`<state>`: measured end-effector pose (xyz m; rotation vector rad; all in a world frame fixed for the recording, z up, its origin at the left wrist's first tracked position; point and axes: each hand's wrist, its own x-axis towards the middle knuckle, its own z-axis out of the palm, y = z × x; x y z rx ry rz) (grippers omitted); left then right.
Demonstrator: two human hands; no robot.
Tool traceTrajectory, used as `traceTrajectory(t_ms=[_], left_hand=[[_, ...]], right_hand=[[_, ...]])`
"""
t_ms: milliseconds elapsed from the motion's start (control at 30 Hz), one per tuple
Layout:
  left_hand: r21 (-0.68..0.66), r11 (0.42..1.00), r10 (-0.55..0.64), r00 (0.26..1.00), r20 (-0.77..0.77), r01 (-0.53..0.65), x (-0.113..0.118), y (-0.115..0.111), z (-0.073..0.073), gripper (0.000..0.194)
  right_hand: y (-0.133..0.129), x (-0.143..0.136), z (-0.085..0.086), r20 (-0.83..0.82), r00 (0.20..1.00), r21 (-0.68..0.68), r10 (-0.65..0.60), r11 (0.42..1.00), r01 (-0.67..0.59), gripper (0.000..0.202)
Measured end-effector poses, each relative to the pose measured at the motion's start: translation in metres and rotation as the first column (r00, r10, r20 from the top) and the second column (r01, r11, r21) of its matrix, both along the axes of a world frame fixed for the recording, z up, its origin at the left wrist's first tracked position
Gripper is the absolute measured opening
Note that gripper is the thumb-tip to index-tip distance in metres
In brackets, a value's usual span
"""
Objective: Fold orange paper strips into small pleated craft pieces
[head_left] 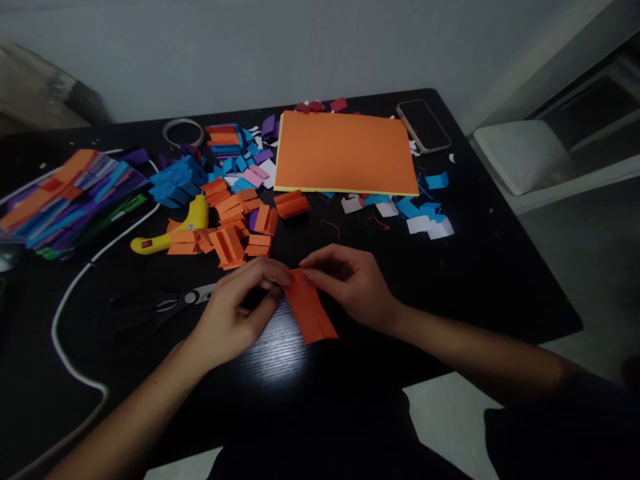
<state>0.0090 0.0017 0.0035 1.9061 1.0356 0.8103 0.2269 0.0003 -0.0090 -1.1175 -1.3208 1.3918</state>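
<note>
Between my two hands, near the front of the black table, is an orange paper strip (311,310) with a crease near its lower end. My left hand (243,303) pinches its upper left corner between curled fingers and thumb. On the other side, my right hand (353,283) grips the upper right corner with thumb and forefinger. Just beyond my hands lies a pile of folded orange paper pieces (230,243). Black-handled scissors (193,298) rest left of my left hand, their blades partly hidden behind it. A yellow glue gun (193,220) lies against the orange pile.
A stack of orange sheets (345,153) lies at the back, with a phone (424,125) to its right. Blue folded pieces (179,181), a roll of tape (183,133) and a multicoloured paper bundle (75,200) are at left. A white cable (63,333) curves along the left side.
</note>
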Motion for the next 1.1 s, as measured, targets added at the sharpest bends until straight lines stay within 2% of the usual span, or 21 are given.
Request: traceTrajectory(t_ms=[200,300,400,467,600,700,767,933,1100], left_hand=[[-0.018,0.999,0.041,0.999,-0.018,-0.041,0.0,-0.001,-0.001,0.012],[-0.015,0.999,0.044,0.998,-0.037,-0.045,-0.003,0.0,-0.003,0.013],[-0.034,0.998,0.044,0.998,-0.038,-0.046,-0.006,0.002,-0.005,0.016],[-0.044,0.997,0.056,0.998,-0.029,-0.057,-0.006,0.003,-0.006,0.017],[-0.041,0.998,0.04,0.999,-0.023,-0.041,-0.004,0.002,-0.005,0.015],[0.029,1.0,0.008,0.998,-0.066,-0.006,-0.004,0.001,-0.003,0.016],[0.075,0.996,-0.042,0.995,-0.087,0.048,-0.004,0.001,-0.002,0.016],[0.088,0.976,-0.184,0.972,-0.147,0.198,-0.007,0.002,-0.002,0.017],[0.106,0.97,-0.2,0.967,-0.155,0.218,-0.007,0.0,-0.001,0.014]], right_hand=[[0.0,0.002,0.0,0.037,0.997,0.034,0.069,0.997,-0.07,0.012],[0.0,0.005,0.0,0.098,0.989,0.182,0.108,0.975,-0.124,0.025],[-0.001,0.008,0.001,0.206,0.971,0.385,0.119,0.903,-0.192,0.038],[-0.002,0.009,0.002,0.273,0.955,0.489,0.113,0.839,-0.239,0.037],[-0.002,0.008,-0.002,0.371,0.927,0.6,0.057,0.747,-0.286,0.025],[-0.001,0.008,-0.006,0.391,0.919,0.644,0.047,0.7,-0.309,0.016],[-0.002,0.008,-0.008,0.382,0.922,0.645,0.061,0.697,-0.313,0.012],[-0.004,0.009,-0.007,0.333,0.933,0.584,0.134,0.747,-0.316,0.01],[-0.004,0.01,-0.005,0.3,0.936,0.547,0.185,0.77,-0.327,0.015]])
